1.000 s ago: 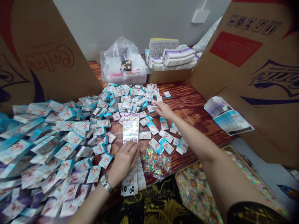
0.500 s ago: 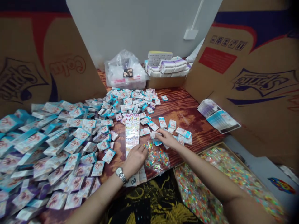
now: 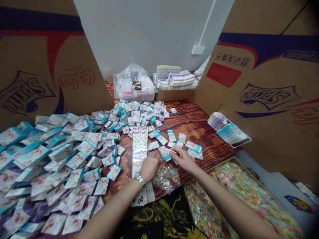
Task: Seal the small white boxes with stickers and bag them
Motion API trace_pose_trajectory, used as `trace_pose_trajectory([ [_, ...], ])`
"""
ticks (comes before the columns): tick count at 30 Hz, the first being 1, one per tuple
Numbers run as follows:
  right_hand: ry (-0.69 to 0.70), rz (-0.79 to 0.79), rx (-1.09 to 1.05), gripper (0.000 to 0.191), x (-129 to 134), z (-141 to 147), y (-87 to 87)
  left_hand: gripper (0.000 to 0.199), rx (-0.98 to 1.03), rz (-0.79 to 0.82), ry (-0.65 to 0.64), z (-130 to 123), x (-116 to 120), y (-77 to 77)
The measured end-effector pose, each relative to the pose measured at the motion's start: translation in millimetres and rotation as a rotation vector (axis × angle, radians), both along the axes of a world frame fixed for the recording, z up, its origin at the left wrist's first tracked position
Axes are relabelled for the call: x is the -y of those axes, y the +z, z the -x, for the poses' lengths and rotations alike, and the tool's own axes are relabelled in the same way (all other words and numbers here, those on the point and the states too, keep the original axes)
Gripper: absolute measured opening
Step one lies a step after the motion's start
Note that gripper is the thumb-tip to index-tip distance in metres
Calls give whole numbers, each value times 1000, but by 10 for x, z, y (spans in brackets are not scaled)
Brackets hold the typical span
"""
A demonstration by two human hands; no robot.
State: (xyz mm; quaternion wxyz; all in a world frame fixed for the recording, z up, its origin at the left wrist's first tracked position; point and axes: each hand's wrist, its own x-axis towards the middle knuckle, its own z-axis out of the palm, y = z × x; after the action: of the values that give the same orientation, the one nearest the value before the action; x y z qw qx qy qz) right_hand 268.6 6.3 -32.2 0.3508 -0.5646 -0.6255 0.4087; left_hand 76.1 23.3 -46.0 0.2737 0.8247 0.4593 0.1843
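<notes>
My right hand (image 3: 183,159) is closed, pinching a small white-and-blue box (image 3: 164,153) with a red hand print by its near end. Close by on the left is my left hand (image 3: 150,166), a watch on its wrist. Its fingers are curled together near the box; what they hold, if anything, is hidden. Under and beside that hand lies a long sticker sheet (image 3: 140,142) with rows of coloured stickers. Small clear bags of bright coloured pieces (image 3: 167,176) lie just below both hands. Several similar boxes (image 3: 171,135) are scattered beyond my right hand.
A large heap of printed boxes (image 3: 74,159) covers the left side. Behind stand a plastic tub (image 3: 134,96) and a carton of flat packs (image 3: 174,95). Tall cardboard panels (image 3: 259,73) flank the table. Fanned cards (image 3: 229,131) lie right; a box of colourful bags (image 3: 234,179) sits lower right.
My left hand has moved up from the small bags toward the box at my right hand. My right hand stays at about the same spot. The camera view has tilted slightly upward.
</notes>
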Motion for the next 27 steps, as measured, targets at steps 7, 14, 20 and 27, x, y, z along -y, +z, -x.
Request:
trace_pose_trajectory([
  [7, -98, 217, -429, 29, 187, 417, 9, 18, 502, 283, 235, 70, 38, -11],
  [14, -57, 108, -347, 29, 224, 478, -108, 17, 618, 354, 182, 89, 185, -9],
  [20, 60, 91, -141, 25, 153, 116, -127, 33, 301, 211, -64, 60, -88, 88],
  [27, -132, -4, -107, 28, 19, -164, -50, 35, -79, -40, -387, -263, -506, 11],
])
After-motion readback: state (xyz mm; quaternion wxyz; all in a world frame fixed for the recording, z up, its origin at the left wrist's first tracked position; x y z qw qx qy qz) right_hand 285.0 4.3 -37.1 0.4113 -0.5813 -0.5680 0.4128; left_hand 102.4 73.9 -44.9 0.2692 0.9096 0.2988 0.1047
